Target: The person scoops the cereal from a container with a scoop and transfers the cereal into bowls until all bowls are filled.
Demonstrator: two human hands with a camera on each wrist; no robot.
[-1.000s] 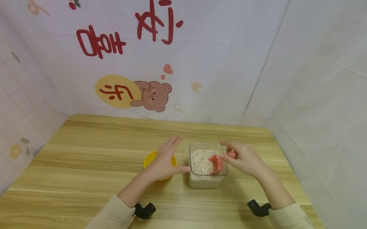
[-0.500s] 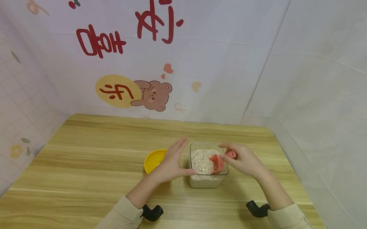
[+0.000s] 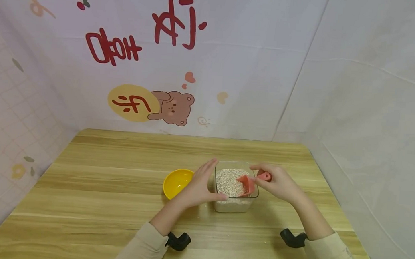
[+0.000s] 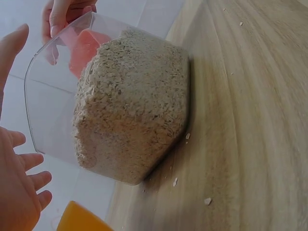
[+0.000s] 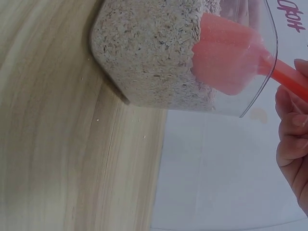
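A clear square container [image 3: 232,205] of oat flakes [image 3: 228,182] stands on the wooden table. A pink-red scoop [image 3: 247,186] lies with its bowl partly in the oats, its handle leaning over the right rim. My right hand [image 3: 279,184] holds that handle between thumb and curled fingers [image 5: 288,126]. At the container's left side my left hand [image 3: 199,188] is spread, thumb toward the front rim and fingers toward the back left corner. In the left wrist view the left fingers [image 4: 32,182] are extended beside the clear wall.
A yellow bowl [image 3: 174,183] sits left of the container, partly behind my left forearm. Small loose flakes [image 4: 208,201] are scattered on the table [image 3: 115,203]. A printed cloth wall [image 3: 251,68] rises behind the table.
My left hand has moved right, from over the yellow bowl to the container's left side, uncovering more of the bowl. The right hand and scoop handle have shifted slightly right.
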